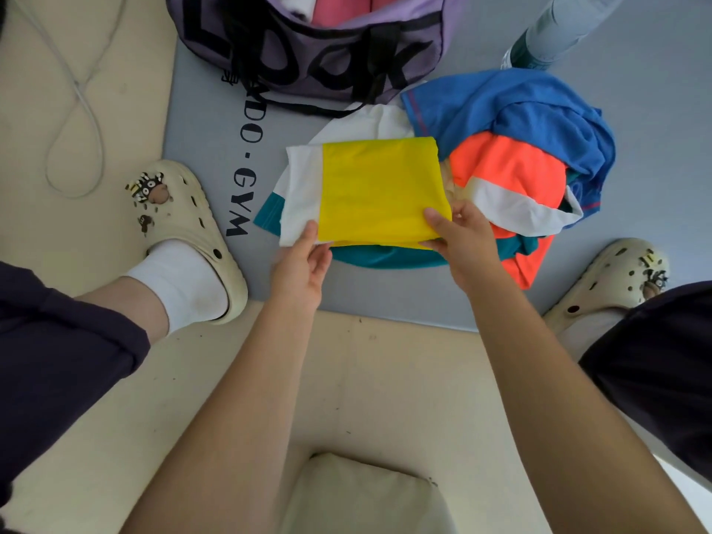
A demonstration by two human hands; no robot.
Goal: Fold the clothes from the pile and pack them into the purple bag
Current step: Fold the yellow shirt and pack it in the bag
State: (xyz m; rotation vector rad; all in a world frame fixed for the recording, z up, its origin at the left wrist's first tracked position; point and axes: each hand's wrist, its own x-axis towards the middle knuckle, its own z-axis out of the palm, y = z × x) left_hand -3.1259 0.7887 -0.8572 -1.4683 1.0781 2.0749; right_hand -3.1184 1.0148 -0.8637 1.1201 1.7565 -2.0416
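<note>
Over the grey mat point(385, 302), my left hand point(298, 269) and right hand point(464, 240) each pinch the near edge of the folded yellow-and-white garment point(370, 190); the pile point(516, 159) lies just right, the purple bag point(327, 52) beyond, open, my clogs point(192, 229) flanking.

Folded yellow-and-white garment point(370, 190), flat, mid-mat. Loose pile point(520, 159) right of it: blue, orange, white, teal. Purple bag point(319, 52) far, open, pink cloth inside.
</note>
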